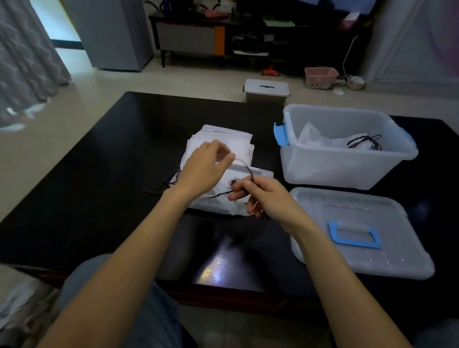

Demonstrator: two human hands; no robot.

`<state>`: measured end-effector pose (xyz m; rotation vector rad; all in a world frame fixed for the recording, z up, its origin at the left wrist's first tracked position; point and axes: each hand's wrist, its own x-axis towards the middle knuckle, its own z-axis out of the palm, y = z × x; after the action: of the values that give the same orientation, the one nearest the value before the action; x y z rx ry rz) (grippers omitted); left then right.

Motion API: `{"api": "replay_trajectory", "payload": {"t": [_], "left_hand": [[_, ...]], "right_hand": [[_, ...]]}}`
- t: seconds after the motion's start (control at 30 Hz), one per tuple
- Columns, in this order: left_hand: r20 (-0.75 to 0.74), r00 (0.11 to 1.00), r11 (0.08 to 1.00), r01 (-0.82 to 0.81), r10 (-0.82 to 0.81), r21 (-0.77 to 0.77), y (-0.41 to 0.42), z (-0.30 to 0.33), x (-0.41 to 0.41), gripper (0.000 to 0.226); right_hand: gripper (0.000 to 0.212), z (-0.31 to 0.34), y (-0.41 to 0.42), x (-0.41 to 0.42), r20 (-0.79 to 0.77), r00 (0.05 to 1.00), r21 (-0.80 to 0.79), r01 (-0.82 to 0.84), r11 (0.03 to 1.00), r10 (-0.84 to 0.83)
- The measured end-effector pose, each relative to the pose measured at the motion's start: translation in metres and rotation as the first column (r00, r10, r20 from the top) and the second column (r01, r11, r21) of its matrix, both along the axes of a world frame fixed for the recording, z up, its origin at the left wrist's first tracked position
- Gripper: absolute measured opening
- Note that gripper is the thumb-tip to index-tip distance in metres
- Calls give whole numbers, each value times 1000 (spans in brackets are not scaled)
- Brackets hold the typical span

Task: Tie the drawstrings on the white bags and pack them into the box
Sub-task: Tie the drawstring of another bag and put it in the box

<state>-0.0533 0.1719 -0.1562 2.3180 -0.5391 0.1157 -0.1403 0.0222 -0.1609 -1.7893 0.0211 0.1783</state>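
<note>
A stack of white bags (226, 139) lies on the black table (103, 167), and one bag lies at the front of the pile under my hands. My left hand (204, 167) pinches one end of a dark drawstring (247, 169) above the pile. My right hand (264, 199) grips the other part of the same drawstring, which arcs between the two hands. To the right stands a clear plastic box (343, 164) with blue latches. Inside it lie white bags (320, 138) with dark strings.
The box's clear lid (360, 250) with a blue handle lies flat on the table in front of the box. A small lidded bin (266, 91) stands on the floor beyond the table. My knees are under the table's near edge.
</note>
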Motion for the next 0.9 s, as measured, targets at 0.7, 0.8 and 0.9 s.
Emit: {"api": "replay_trajectory", "payload": {"t": [0.7,0.8,0.9], "left_hand": [[-324,875,924,288,-361,-252,26,-2,-33,11],[-356,825,897,380,-439,-226,29,0,-39,12],[-118,938,945,318,-325,-80,21,-9,-33,16]], "right_hand": [[8,0,-15,11,64,987,-20,148,989,-147],[8,2,-17,7,95,991,17,97,995,-98],[12,3,-17,3,170,985,-43,33,999,-26]]}}
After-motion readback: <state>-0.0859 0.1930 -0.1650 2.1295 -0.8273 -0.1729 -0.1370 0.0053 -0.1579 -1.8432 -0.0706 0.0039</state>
